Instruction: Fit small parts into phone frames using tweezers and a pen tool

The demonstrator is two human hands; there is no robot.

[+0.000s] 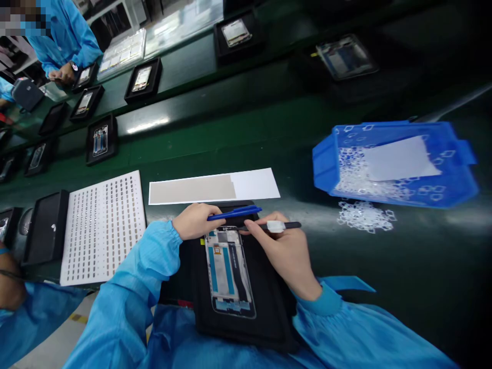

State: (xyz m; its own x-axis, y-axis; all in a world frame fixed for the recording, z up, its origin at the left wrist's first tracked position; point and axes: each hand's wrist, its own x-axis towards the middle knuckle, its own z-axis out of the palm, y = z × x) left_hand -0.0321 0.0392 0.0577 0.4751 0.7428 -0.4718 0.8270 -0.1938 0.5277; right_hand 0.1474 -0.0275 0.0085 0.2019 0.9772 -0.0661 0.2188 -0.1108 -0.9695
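A phone frame [230,277] with blue strips and a dark flex cable lies in a black foam tray [269,312] in front of me. My left hand [197,221] is closed around a blue pen [238,211] and rests at the frame's upper left corner. From the other side, my right hand [286,251] pinches dark tweezers [292,225] with a white wrap. Their tips point at the top edge of the frame; what they touch there is too small to make out. Behind both hands lies a white sheet with a beige strip [192,190].
On the right stands a blue bin [457,174] of small clear plastic pieces, with a loose pile [365,217] before it. A white board [103,230] carries rows of small parts at left. Trays with phone frames [100,139] line the belt. Co-workers [65,36] sit at left.
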